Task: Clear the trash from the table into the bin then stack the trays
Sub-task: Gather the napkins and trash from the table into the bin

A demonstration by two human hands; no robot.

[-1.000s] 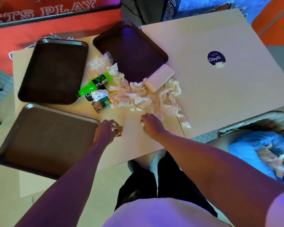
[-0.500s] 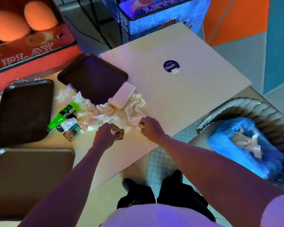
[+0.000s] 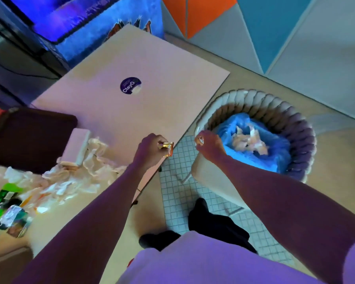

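My left hand [image 3: 151, 149] is closed on a small gold wrapper [image 3: 167, 148] at the table's right edge. My right hand [image 3: 208, 145] is closed on a small white scrap [image 3: 200, 140], held over the near rim of the woven bin [image 3: 275, 105]. The bin has a blue liner [image 3: 279, 150] with crumpled paper [image 3: 248, 140] inside. On the table [image 3: 152, 64] lies a pile of crumpled napkins [image 3: 70, 181], a white box [image 3: 77, 147], a green bottle [image 3: 0, 199] and a small packet [image 3: 14, 222]. A dark tray [image 3: 29, 138] sits at the left, partly cut off.
A round purple sticker [image 3: 131, 85] marks the table top. A blue arcade cabinet [image 3: 103, 23] stands behind the table. White tiled floor [image 3: 178, 181] shows between the table and the bin, with my dark shoes [image 3: 209, 220] below.
Both hands lifted off the table and moved right with their scraps; the right hand now hangs over the bin's rim. The view swung right, so the two left trays left the frame.
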